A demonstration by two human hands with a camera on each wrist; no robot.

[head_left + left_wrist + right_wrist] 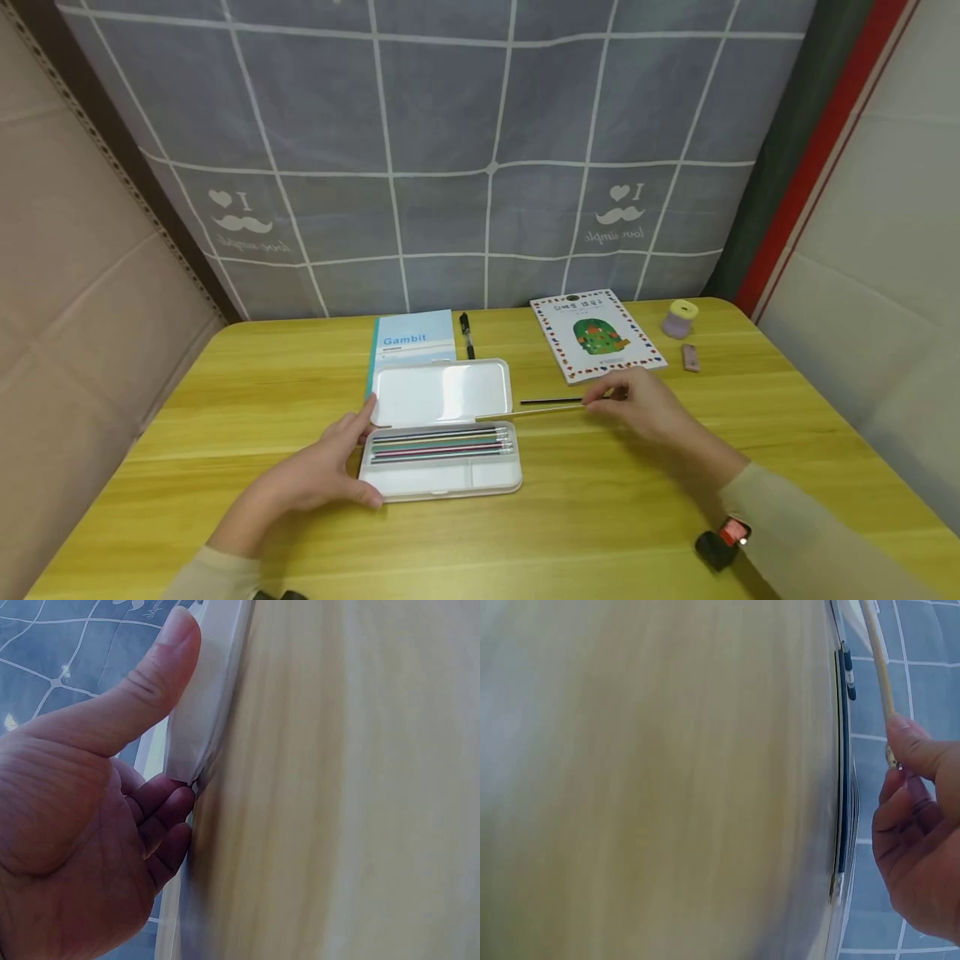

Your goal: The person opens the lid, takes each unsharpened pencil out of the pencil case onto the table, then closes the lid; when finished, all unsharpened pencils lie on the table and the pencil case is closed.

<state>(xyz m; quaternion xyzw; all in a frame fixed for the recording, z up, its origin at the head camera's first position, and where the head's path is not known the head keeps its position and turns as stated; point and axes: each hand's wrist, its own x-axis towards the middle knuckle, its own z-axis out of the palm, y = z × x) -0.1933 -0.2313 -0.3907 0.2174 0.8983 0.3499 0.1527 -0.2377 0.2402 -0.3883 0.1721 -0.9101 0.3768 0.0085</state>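
Observation:
A white pencil case lies on the table with its lid raised back. Several pencils lie side by side in its rear compartment. My left hand grips the case's left end, thumb at the front corner and fingers at the back; the left wrist view shows the fingertips curled at the case's edge. Between thumb and fingers my right hand pinches a yellow pencil near its ferrule end. Its other end reaches toward the case's hinge. Behind it a dark pencil lies on the table.
Behind the lid lies a light blue notebook, partly covered, with a black pen beside it. A white picture book is at the back right, near a yellow and purple cylinder and a small pinkish block. A grey curtain hangs behind.

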